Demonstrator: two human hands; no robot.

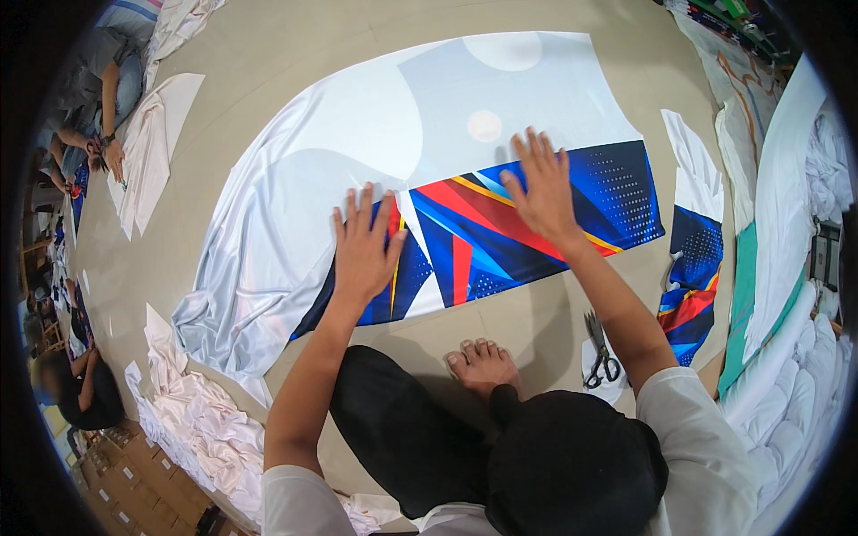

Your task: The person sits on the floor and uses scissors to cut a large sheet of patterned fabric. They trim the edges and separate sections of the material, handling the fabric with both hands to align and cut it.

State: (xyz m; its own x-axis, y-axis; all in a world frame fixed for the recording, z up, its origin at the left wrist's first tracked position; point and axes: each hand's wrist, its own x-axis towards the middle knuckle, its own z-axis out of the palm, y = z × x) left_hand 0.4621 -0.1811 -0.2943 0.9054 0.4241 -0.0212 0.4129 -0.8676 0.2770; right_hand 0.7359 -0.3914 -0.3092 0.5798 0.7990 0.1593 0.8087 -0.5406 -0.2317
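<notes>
A large sheet of thin printed fabric (349,107) is spread on the tiled floor, pale grey with white rounded shapes. Along its near side runs a panel (617,192) in dark blue, red, yellow and white. My left hand (365,250) lies flat on this panel, fingers stretched over its upper edge. Farther right, my right hand (543,192) also presses flat, its fingertips reaching the pale part. Both hands are open and hold nothing. Black-handled scissors (602,357) lie by my right forearm on a white scrap. To the left, the sheet gathers in loose folds.
Another blue and red printed piece (693,268) lies on the right, beside piled white fabric (786,393). Crumpled pale cloth (192,402) is at the lower left, near brown cardboard boxes (147,482). At the upper left, a person's hands (109,161) are over white cloth (156,152).
</notes>
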